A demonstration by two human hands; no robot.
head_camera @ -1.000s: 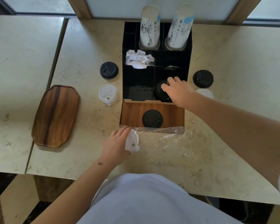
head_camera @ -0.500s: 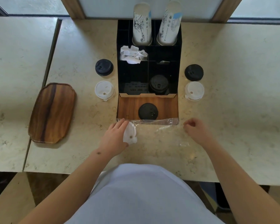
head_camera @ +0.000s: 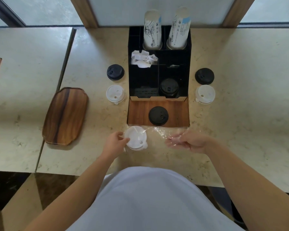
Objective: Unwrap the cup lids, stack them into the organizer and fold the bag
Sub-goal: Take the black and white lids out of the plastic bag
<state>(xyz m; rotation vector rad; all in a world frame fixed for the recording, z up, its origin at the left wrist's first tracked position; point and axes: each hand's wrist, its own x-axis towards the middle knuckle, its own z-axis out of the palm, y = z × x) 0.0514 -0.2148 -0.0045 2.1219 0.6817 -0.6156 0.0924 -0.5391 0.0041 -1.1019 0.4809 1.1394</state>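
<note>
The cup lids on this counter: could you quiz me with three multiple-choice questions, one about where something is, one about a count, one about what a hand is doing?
1. Where is the wooden tray?
A. left of the organizer
B. inside the organizer
C. under the cups

2. How many black lids lie on the bare counter beside the organizer?
A. none
B. two
C. five

3. What is the left hand doing?
A. resting flat on the tray
B. gripping a paper cup
C. holding a white lid

Answers: 1 A, it lies on the counter far left. 2 B, one black lid each side. 3 C, its fingers hold the white lid by the plastic bag.
</note>
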